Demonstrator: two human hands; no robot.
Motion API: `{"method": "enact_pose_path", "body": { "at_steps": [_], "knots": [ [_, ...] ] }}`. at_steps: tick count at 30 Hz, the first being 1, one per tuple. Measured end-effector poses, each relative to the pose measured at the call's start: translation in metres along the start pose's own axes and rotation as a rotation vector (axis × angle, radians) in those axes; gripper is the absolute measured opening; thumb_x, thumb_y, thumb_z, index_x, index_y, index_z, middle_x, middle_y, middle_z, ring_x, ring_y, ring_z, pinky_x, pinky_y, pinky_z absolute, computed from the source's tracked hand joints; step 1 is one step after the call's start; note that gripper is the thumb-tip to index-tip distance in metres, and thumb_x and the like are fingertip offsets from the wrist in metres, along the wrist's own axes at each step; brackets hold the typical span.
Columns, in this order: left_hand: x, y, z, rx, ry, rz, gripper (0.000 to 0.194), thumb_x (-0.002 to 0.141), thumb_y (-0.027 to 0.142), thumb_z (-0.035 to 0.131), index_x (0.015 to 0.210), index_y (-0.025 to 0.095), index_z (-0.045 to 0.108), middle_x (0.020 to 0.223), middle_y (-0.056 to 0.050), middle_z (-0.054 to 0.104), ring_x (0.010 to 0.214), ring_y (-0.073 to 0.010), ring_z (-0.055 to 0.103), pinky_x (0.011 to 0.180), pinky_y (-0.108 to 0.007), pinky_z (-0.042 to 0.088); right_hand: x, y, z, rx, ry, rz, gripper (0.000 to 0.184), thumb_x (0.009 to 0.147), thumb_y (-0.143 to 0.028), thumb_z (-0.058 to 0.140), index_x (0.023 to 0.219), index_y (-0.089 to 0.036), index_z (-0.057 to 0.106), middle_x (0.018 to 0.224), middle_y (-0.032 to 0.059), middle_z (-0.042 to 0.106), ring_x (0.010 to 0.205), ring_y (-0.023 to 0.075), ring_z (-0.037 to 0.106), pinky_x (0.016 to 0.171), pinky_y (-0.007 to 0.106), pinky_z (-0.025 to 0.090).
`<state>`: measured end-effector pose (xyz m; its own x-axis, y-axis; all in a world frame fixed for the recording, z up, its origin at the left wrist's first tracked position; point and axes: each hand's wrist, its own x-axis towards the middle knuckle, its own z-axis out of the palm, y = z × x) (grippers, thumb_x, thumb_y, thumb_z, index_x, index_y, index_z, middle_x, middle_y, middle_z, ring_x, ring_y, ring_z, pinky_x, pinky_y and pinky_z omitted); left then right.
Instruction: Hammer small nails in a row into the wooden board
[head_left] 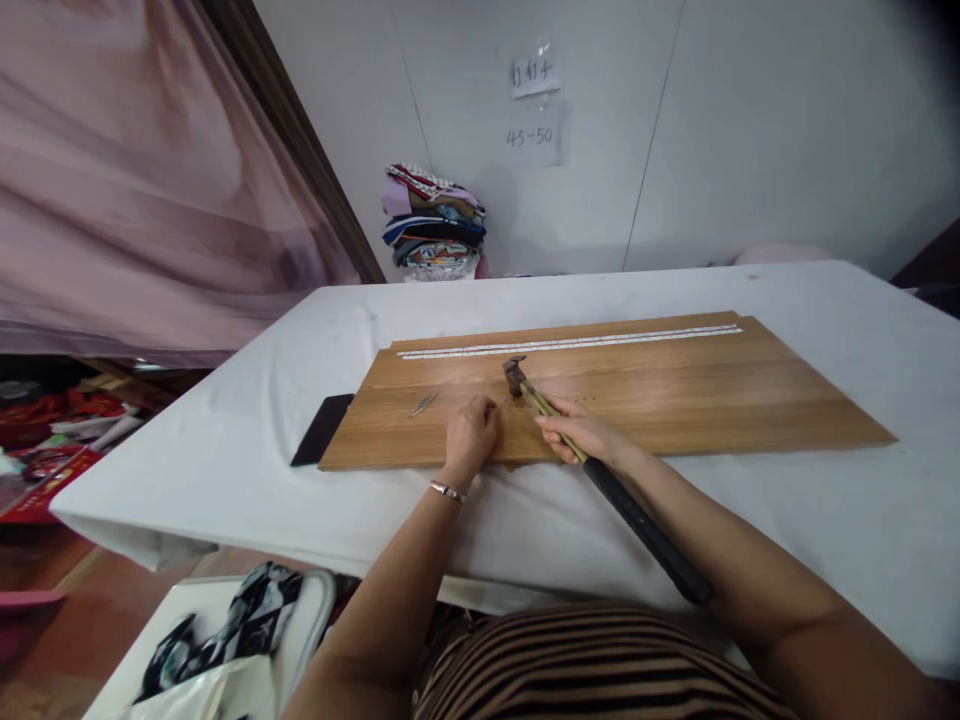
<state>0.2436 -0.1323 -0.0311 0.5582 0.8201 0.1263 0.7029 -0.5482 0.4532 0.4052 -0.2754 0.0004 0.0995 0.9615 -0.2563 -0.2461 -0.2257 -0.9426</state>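
Note:
A long wooden board (675, 395) lies on a table covered with a white cloth (787, 500). My right hand (581, 432) grips a hammer (540, 405) high on its shaft, the head resting on the board and the black handle trailing back toward me. My left hand (471, 435) rests on the board's near edge with fingers curled together, pinching something too small to make out. A few loose nails (424, 404) lie on the board to the left of that hand.
A pale strip (570, 342) runs along the board's far edge. A dark flat object (322, 428) sits at the board's left end. Folded clothes (433, 225) are stacked against the wall. A pink curtain hangs left. A white chair with a bag (225, 640) stands near left.

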Motion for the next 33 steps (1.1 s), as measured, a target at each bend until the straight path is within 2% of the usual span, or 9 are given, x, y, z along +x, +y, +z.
{"method": "enact_pose_path", "body": {
  "at_steps": [6, 12, 23, 33],
  "knots": [
    [-0.0004, 0.0021, -0.0018, 0.02, -0.023, -0.007, 0.02, 0.101, 0.019, 0.055, 0.106, 0.022, 0.074, 0.114, -0.009, 0.078, 0.108, -0.0232, 0.071, 0.088, -0.031, 0.051, -0.0008, 0.0, 0.0005, 0.001, -0.012, -0.02, 0.079, 0.08, -0.044, 0.079, 0.15, -0.022, 0.05, 0.06, -0.0122, 0.049, 0.041, 0.0079, 0.044, 0.039, 0.02, 0.027],
    [-0.0018, 0.0047, -0.0042, 0.028, -0.031, -0.013, 0.02, 0.101, 0.019, 0.055, 0.105, 0.022, 0.074, 0.114, -0.008, 0.078, 0.108, -0.023, 0.071, 0.088, -0.031, 0.05, -0.0009, -0.0005, 0.0012, -0.012, 0.001, -0.004, 0.07, 0.078, -0.046, 0.079, 0.139, -0.022, 0.055, 0.06, -0.0119, 0.05, 0.041, 0.007, 0.043, 0.039, 0.02, 0.027],
    [-0.0016, 0.0051, -0.0044, 0.033, -0.037, -0.012, 0.02, 0.101, 0.02, 0.055, 0.105, 0.022, 0.075, 0.115, -0.009, 0.078, 0.109, -0.0233, 0.071, 0.088, -0.031, 0.05, -0.0017, -0.002, 0.0017, -0.014, 0.0, 0.009, 0.074, 0.08, -0.043, 0.079, 0.146, -0.023, 0.053, 0.06, -0.0116, 0.05, 0.041, 0.0079, 0.044, 0.04, 0.02, 0.026],
    [-0.0019, 0.0059, -0.0045, 0.031, -0.032, -0.008, 0.02, 0.101, 0.019, 0.056, 0.103, 0.023, 0.075, 0.114, -0.008, 0.077, 0.107, -0.0223, 0.071, 0.088, -0.03, 0.05, -0.0016, -0.0015, 0.0021, -0.021, -0.01, -0.012, 0.07, 0.077, -0.048, 0.079, 0.137, -0.021, 0.054, 0.061, -0.0122, 0.048, 0.041, 0.0075, 0.044, 0.04, 0.021, 0.026]
  ]
}}
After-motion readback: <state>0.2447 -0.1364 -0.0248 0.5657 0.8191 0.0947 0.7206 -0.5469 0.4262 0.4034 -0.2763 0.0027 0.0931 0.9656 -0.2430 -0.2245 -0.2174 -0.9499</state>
